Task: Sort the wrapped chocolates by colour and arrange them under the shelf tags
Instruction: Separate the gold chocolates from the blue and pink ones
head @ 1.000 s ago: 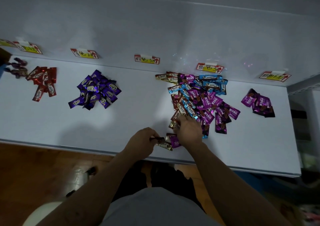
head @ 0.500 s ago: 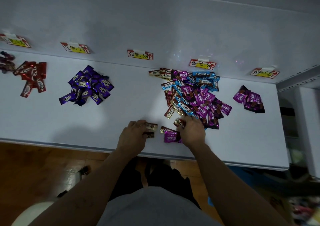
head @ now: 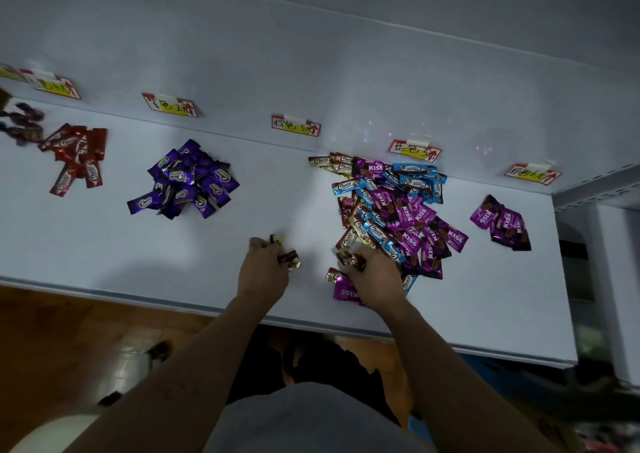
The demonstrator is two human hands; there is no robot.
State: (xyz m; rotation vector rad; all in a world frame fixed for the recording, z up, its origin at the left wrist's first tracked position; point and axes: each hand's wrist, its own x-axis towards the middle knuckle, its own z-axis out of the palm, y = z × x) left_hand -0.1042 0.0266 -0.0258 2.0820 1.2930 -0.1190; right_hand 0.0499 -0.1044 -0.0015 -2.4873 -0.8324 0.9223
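**Q:** Head view: what are your hands doing?

**A:** My left hand (head: 263,274) is gripping brown-wrapped chocolates (head: 289,260), fingers curled round them, over the white shelf (head: 104,244) in front of a shelf tag (head: 295,126). My right hand (head: 375,276) is pinching another brown piece (head: 351,258) at the mixed pile's (head: 391,210) near edge.

**Q:** And the sorted ones?

**A:** The red pile (head: 74,158), purple pile (head: 187,182) and magenta pile (head: 500,222) are lying well apart.

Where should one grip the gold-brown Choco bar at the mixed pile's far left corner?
Probably pinch the gold-brown Choco bar by its free left end, from the left: it lies flat, and its right end meets neighbouring bars in the mixed pile.
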